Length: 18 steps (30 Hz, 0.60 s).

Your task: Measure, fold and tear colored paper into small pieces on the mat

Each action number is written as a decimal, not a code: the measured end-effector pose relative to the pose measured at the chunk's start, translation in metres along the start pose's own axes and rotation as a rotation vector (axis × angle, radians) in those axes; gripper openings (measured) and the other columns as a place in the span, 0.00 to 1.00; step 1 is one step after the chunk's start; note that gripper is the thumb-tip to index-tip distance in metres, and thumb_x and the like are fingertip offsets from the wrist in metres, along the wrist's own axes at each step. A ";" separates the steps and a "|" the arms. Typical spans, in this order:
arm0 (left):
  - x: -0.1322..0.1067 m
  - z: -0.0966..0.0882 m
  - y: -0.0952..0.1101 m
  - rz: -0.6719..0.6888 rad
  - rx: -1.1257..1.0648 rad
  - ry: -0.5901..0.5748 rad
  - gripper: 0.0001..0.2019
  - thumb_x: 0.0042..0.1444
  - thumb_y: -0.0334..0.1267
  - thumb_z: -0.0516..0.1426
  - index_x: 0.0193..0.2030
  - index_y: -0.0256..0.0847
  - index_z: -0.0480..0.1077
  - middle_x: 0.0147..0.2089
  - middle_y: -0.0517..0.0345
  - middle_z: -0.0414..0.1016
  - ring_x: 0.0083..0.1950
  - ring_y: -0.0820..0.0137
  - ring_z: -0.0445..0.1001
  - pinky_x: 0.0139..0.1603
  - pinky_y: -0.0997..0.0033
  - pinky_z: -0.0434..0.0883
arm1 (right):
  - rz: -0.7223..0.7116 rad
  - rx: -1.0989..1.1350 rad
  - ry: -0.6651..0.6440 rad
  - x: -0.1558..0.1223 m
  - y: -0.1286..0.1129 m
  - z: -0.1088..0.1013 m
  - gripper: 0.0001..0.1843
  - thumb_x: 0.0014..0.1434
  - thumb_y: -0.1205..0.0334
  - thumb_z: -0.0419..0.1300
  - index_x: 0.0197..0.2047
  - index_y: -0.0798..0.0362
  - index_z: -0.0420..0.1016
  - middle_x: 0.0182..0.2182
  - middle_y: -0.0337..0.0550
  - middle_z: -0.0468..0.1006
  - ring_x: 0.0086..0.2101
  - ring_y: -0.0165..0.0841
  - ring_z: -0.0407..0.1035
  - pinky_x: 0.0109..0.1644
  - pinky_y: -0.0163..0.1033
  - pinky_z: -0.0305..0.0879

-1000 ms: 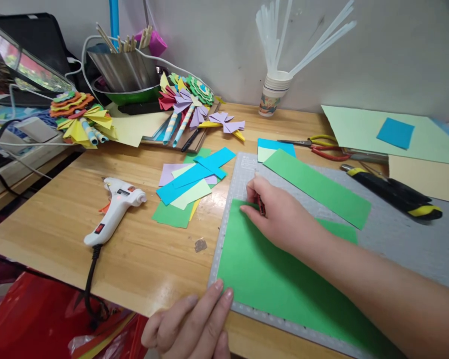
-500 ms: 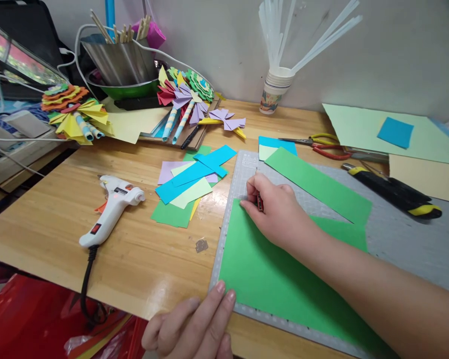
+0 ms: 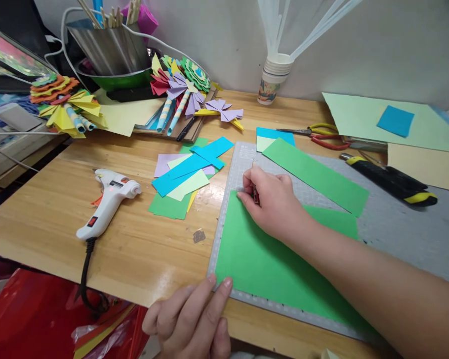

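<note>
Head view: the green sheet (image 3: 254,259) lies at the cutting mat's (image 3: 407,239) near-left corner, probably squared to its ruled edges. There the loosely open left hand (image 3: 190,319) apparently steadies it; the right hand (image 3: 273,202) pinches a slim tool (image 3: 256,195), largely hidden, perhaps a pencil, near the mat's left edge.

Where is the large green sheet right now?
In the head view, the large green sheet lies mostly right of centre, lower half, on the grey cutting mat, partly under the right hand.
</note>
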State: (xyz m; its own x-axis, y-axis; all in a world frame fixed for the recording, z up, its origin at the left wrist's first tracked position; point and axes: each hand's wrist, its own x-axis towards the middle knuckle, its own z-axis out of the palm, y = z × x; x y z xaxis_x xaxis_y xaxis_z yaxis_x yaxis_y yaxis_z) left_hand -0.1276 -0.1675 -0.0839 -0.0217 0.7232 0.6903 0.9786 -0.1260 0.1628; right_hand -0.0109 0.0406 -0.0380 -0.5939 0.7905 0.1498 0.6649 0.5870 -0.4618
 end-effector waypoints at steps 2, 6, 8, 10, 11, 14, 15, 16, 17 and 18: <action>0.001 -0.002 -0.002 0.020 -0.004 -0.032 0.14 0.57 0.34 0.52 0.43 0.44 0.78 0.37 0.59 0.81 0.35 0.70 0.68 0.37 0.65 0.57 | -0.002 0.005 -0.001 0.000 0.000 0.000 0.09 0.57 0.69 0.54 0.33 0.49 0.56 0.27 0.35 0.71 0.29 0.34 0.64 0.43 0.43 0.49; 0.003 -0.002 -0.002 0.035 -0.013 -0.038 0.15 0.57 0.33 0.51 0.42 0.44 0.78 0.36 0.61 0.82 0.34 0.70 0.68 0.35 0.65 0.56 | 0.004 0.016 -0.003 0.000 0.000 -0.001 0.09 0.56 0.70 0.55 0.33 0.49 0.55 0.27 0.35 0.71 0.29 0.34 0.65 0.43 0.43 0.49; 0.003 -0.002 -0.002 0.046 -0.017 -0.036 0.15 0.56 0.33 0.51 0.42 0.44 0.78 0.36 0.61 0.82 0.34 0.70 0.68 0.34 0.65 0.56 | 0.011 0.025 -0.005 0.000 0.000 -0.001 0.10 0.56 0.70 0.55 0.33 0.49 0.55 0.27 0.35 0.71 0.30 0.34 0.65 0.43 0.43 0.49; 0.001 -0.003 -0.002 0.031 -0.019 -0.043 0.15 0.56 0.33 0.51 0.43 0.44 0.78 0.37 0.61 0.82 0.35 0.70 0.68 0.35 0.65 0.57 | 0.016 0.032 -0.003 0.000 0.001 -0.001 0.11 0.55 0.71 0.56 0.33 0.49 0.55 0.27 0.35 0.71 0.30 0.34 0.64 0.44 0.43 0.49; -0.001 -0.003 -0.002 0.023 -0.017 -0.045 0.15 0.55 0.33 0.52 0.44 0.44 0.78 0.38 0.61 0.82 0.35 0.69 0.68 0.35 0.65 0.57 | 0.017 0.035 -0.002 0.000 0.001 -0.001 0.11 0.55 0.71 0.56 0.33 0.49 0.55 0.27 0.34 0.71 0.30 0.34 0.64 0.44 0.43 0.49; -0.005 -0.004 -0.004 0.027 -0.009 -0.054 0.16 0.55 0.32 0.52 0.45 0.44 0.77 0.39 0.62 0.82 0.36 0.69 0.68 0.36 0.65 0.57 | 0.013 0.041 -0.001 0.000 0.001 -0.001 0.12 0.56 0.71 0.56 0.33 0.49 0.55 0.26 0.34 0.71 0.29 0.34 0.64 0.44 0.43 0.49; -0.006 -0.004 -0.004 0.036 -0.007 -0.057 0.17 0.54 0.32 0.52 0.46 0.44 0.77 0.39 0.62 0.82 0.36 0.69 0.68 0.36 0.65 0.57 | 0.013 0.042 -0.005 0.001 0.000 -0.001 0.12 0.56 0.72 0.55 0.33 0.49 0.55 0.26 0.34 0.71 0.29 0.34 0.63 0.44 0.43 0.49; -0.006 -0.004 -0.005 0.044 -0.005 -0.063 0.17 0.54 0.32 0.51 0.46 0.44 0.77 0.39 0.62 0.82 0.36 0.69 0.68 0.36 0.65 0.57 | 0.012 0.044 -0.008 0.001 0.000 -0.001 0.12 0.56 0.72 0.55 0.33 0.49 0.54 0.26 0.34 0.71 0.29 0.33 0.63 0.44 0.43 0.49; -0.006 -0.004 -0.005 0.048 -0.002 -0.070 0.17 0.54 0.32 0.51 0.47 0.44 0.77 0.39 0.62 0.82 0.36 0.69 0.69 0.36 0.65 0.57 | 0.012 0.044 -0.010 0.001 0.000 -0.001 0.12 0.56 0.72 0.55 0.33 0.49 0.54 0.26 0.34 0.70 0.29 0.33 0.63 0.44 0.43 0.49; -0.006 -0.004 -0.005 0.055 0.001 -0.072 0.17 0.55 0.32 0.51 0.47 0.43 0.77 0.39 0.62 0.82 0.36 0.70 0.69 0.36 0.65 0.57 | 0.012 0.045 -0.013 0.001 -0.001 -0.001 0.12 0.56 0.72 0.55 0.33 0.49 0.54 0.26 0.34 0.70 0.29 0.33 0.63 0.44 0.43 0.49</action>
State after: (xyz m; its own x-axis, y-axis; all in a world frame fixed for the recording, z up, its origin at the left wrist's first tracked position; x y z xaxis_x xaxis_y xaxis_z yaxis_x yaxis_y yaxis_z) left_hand -0.1335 -0.1740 -0.0860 0.0464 0.7621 0.6458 0.9780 -0.1662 0.1259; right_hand -0.0115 0.0413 -0.0363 -0.5915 0.7953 0.1329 0.6514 0.5685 -0.5024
